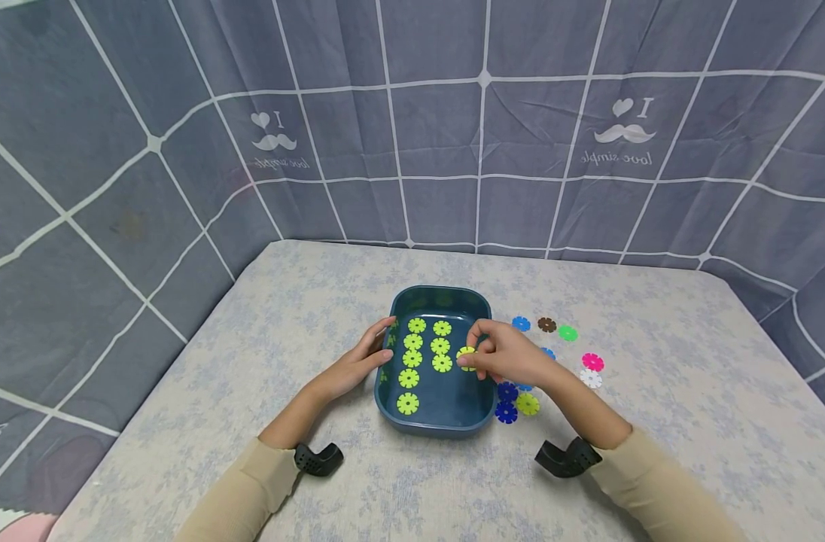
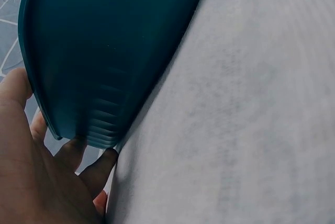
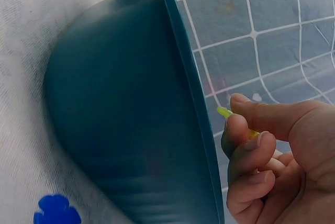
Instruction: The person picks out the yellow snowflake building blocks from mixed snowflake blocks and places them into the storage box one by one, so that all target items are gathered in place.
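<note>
A dark teal plastic tub [image 1: 453,410] lies on the table, with several yellow-green snowflake discs [image 1: 409,379] set out in columns on its floor. At its left side my left hand [image 1: 358,360] grips the rim, thumb over the edge. The left wrist view shows its fingers [image 2: 99,174] against the tub's outer wall. Over the right half of the tub, my right hand [image 1: 507,352] pinches one yellow-green snowflake disc [image 1: 464,357] between thumb and fingers. In the right wrist view that disc [image 3: 224,112] appears edge-on, above the rim, and my other fingers are curled.
Right of the tub lie loose snowflake discs: dark blue [image 1: 506,412], yellow-green [image 1: 528,404], white [image 1: 591,378], pink [image 1: 592,361], green [image 1: 567,333], brown [image 1: 546,324] and light blue [image 1: 521,323]. My right forearm partly covers some. A grey-blue gridded curtain [image 1: 439,135] hangs behind the table [image 1: 304,301].
</note>
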The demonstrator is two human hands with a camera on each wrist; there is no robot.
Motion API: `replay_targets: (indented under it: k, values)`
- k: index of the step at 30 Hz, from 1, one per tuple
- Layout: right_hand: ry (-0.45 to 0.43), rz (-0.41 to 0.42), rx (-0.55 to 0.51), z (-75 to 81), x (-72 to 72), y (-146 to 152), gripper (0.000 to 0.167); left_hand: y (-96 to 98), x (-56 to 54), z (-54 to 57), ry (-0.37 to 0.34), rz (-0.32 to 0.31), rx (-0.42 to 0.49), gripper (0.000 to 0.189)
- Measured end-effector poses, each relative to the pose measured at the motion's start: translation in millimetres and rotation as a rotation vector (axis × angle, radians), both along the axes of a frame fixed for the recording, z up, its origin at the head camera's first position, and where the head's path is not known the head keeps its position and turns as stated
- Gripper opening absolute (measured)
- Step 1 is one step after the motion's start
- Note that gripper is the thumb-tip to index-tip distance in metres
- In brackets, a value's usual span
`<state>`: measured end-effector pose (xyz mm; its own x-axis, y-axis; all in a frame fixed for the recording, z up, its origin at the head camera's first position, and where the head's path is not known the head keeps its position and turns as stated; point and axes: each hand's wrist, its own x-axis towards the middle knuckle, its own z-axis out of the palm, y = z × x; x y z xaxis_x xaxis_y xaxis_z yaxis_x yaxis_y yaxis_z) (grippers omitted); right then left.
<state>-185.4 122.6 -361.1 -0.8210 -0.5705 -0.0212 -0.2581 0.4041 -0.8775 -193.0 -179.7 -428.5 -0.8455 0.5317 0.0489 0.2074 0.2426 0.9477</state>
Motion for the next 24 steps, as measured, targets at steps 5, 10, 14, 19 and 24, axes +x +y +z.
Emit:
replay_targets:
  k: [5, 10, 14, 19, 24]
  values:
    - [0.001, 0.001, 0.016, 0.9, -1.2, -10.6, 0.025, 0.2, 0.6, 0.5, -0.003, 0.0, -0.003, 0.062]
    - [0.015, 0.016, 0.03, 0.0, -2.2, -19.5, 0.024, 0.3, 0.7, 1.1, -0.012, 0.004, -0.009, 0.062]
    - [0.022, 0.018, 0.054, -2.5, -3.1, -26.5, 0.023, 0.5, 0.4, 1.2, -0.012, 0.003, -0.006, 0.061]
    - [0.036, 0.025, 0.076, -6.7, -3.5, -35.0, 0.023, 0.8, 0.3, 1.2, -0.014, 0.005, -0.005, 0.061]
    - [0.067, 0.053, 0.097, -13.7, -5.6, -41.4, 0.021, 0.6, 0.0, 0.4, -0.012, 0.012, -0.011, 0.061]
